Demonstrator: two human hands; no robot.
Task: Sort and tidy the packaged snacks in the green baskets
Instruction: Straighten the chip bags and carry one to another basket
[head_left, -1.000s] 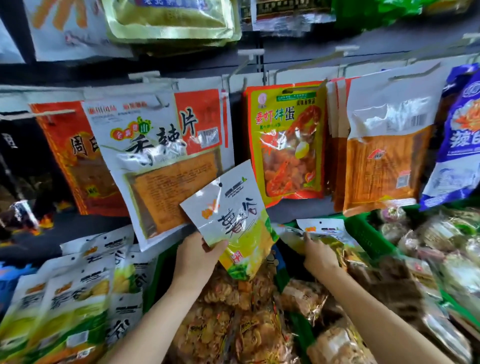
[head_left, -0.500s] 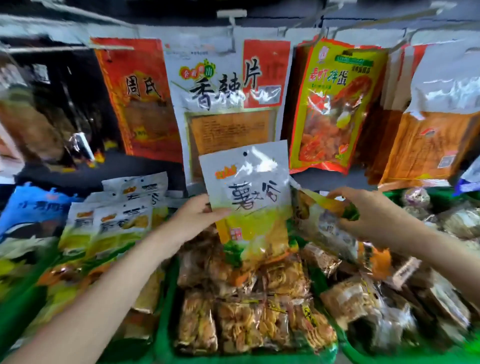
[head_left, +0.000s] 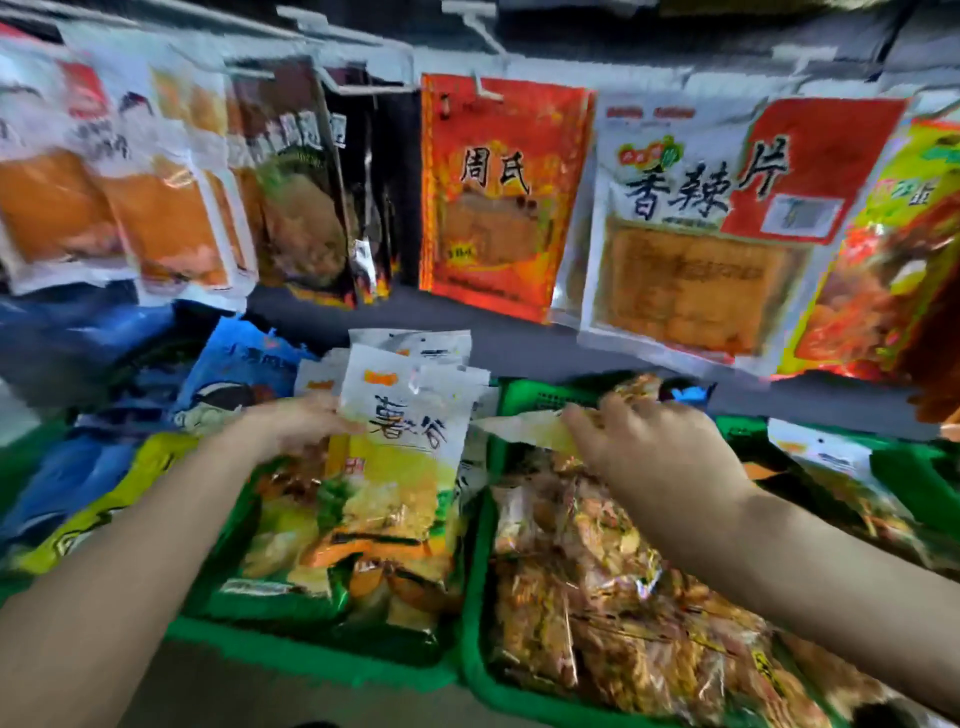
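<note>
At centre frame, the left hand (head_left: 298, 423) is pinching a white-and-yellow packet (head_left: 402, 441) upright over the left basket (head_left: 311, 657). Just right of it, the right hand (head_left: 654, 447) is pinching a second packet (head_left: 524, 428) edge-on over the right basket (head_left: 478, 649) of clear-wrapped snacks (head_left: 597, 571).
</note>
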